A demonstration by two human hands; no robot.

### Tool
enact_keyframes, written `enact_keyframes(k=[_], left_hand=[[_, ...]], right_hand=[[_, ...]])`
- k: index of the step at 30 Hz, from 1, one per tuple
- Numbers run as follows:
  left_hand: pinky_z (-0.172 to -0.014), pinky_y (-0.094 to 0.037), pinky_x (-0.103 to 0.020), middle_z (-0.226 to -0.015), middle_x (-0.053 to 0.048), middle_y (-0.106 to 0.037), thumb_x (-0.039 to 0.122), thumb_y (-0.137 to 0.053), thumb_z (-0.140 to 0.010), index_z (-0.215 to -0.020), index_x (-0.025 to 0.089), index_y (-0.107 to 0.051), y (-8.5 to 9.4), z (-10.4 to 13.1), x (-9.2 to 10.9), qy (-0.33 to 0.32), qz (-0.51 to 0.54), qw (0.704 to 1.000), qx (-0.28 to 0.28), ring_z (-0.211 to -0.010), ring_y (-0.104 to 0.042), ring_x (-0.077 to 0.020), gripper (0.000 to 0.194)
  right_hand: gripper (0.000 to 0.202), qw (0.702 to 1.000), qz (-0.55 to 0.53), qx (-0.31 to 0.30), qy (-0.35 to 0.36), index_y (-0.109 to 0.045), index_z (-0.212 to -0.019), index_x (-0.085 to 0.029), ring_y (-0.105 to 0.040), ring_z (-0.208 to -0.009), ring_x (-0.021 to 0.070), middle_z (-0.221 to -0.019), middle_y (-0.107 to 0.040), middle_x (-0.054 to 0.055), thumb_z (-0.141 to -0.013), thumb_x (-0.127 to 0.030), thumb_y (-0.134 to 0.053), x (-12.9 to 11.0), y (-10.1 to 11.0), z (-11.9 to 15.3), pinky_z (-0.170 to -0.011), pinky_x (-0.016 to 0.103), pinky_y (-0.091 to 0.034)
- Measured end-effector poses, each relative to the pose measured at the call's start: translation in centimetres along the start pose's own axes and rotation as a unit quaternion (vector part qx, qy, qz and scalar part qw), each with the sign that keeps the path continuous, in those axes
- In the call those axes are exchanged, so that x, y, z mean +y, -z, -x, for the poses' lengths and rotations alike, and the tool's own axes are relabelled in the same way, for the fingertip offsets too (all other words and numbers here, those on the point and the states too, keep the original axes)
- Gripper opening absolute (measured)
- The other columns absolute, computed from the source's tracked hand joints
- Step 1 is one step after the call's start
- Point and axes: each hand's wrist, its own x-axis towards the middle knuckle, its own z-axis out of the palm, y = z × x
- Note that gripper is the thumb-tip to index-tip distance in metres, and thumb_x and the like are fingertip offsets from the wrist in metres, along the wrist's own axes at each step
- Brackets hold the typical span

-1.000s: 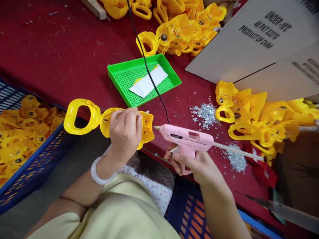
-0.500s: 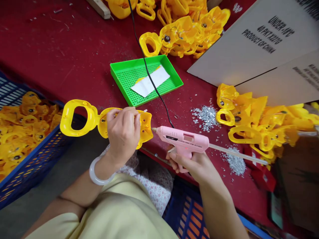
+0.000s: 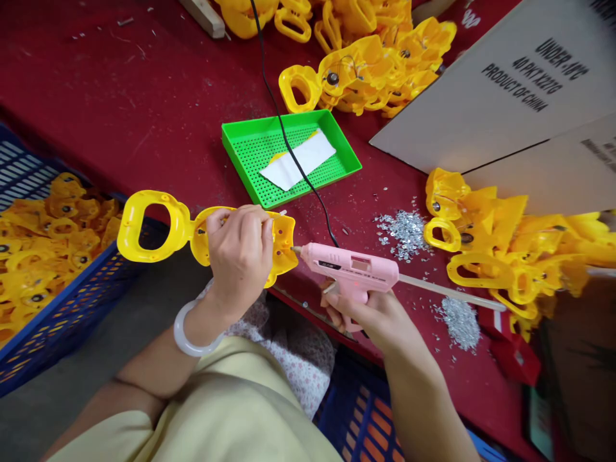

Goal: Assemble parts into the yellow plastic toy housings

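My left hand is closed over the middle of a yellow plastic shell, whose oval loop handle sticks out to the left. My fingers and knuckles hide part of its inside. In my right hand is a pink hot glue gun, fingers wrapped round its grip near the trigger. The gun's nozzle points left and sits at the shell's right edge; whether it touches I cannot tell. From its back end runs a long clear glue stick.
Beyond my hands, a green tray holds a white strip; a black cord crosses it. Small metallic bits lie in two heaps. Yellow shells pile near a carton. A blue crate of shells stands left.
The view has shifted slightly, so the tray, piles and carton appear a little farther right and lower. Both hands keep their holds, with the nozzle still at the shell's right edge.
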Motion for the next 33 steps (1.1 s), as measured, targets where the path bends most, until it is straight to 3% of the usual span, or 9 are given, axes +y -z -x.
enact_keyframes(k=[13,22,31,33], left_hand=[[-0.086,-0.04,-0.038,-0.095,-0.007,-0.071,0.014,-0.051,-0.095,-0.092,0.019,-0.051,-0.03,-0.04,0.0,0.007,0.001,1.0,-0.003,-0.089,-0.066,-0.0202,0.006],[-0.086,-0.04,-0.04,-0.096,-0.007,-0.071,0.015,-0.049,-0.095,-0.093,0.021,-0.051,-0.04,0.07,-0.01,0.015,0.007,1.0,-0.009,-0.089,-0.066,-0.0208,0.007],[-0.085,-0.038,-0.04,-0.095,-0.008,-0.071,0.016,-0.049,-0.096,-0.092,0.02,-0.052,-0.18,-0.02,0.17,0.018,-0.002,1.0,-0.01,-0.089,-0.066,-0.0215,0.006],[-0.084,-0.038,-0.04,-0.094,-0.007,-0.071,0.016,-0.05,-0.096,-0.091,0.02,-0.052,-0.22,-0.04,0.16,0.018,-0.004,1.0,-0.008,-0.088,-0.066,-0.0212,0.007]], right_hand=[[0.033,1.0,0.008,-0.003,0.006,-0.06,-0.084,-0.016,-0.05,-0.043,0.0091,-0.052,-0.059,-0.001,-0.079,-0.048,-0.067,0.44,-0.08,0.19,-0.04,0.02,-0.037],[0.032,1.0,0.017,-0.002,0.001,-0.059,-0.077,-0.017,-0.048,-0.042,0.0101,-0.05,-0.058,0.0,-0.077,-0.048,-0.067,-0.18,-0.13,0.36,-0.04,0.022,-0.036],[0.029,0.999,0.001,-0.032,-0.027,-0.057,-0.076,-0.017,-0.044,-0.041,0.008,-0.047,-0.056,-0.002,-0.076,-0.045,-0.064,-0.13,0.23,-0.1,-0.041,0.02,-0.032],[0.027,0.997,-0.02,-0.062,-0.038,-0.057,-0.077,-0.017,-0.043,-0.04,0.0075,-0.046,-0.055,-0.002,-0.074,-0.042,-0.065,-0.05,0.66,-0.07,-0.04,0.02,-0.029]])
